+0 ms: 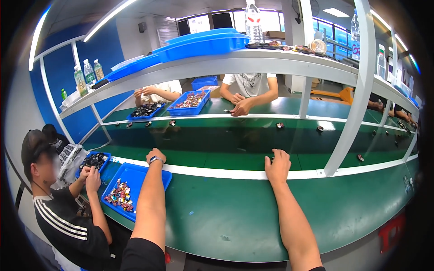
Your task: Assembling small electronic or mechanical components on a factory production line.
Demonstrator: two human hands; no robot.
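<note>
Small dark part (272, 159) — mostly hidden

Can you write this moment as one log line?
left hand: at green belt, grip unclear; right hand: at small dark piece; blue tray: holds colourful parts

A: What clothes can you see on this person?
B: The left sleeve (143, 254) is black and short. Just a tiny bit of the right sleeve (318, 268) shows, and that's black too.
A: Anything shiny?
B: Yes! A watch (156, 159) goes around the left wrist. It's too small to see its face well.
A: And the hands?
B: The left hand (158, 154) and right hand (277, 168) are bare.
</note>
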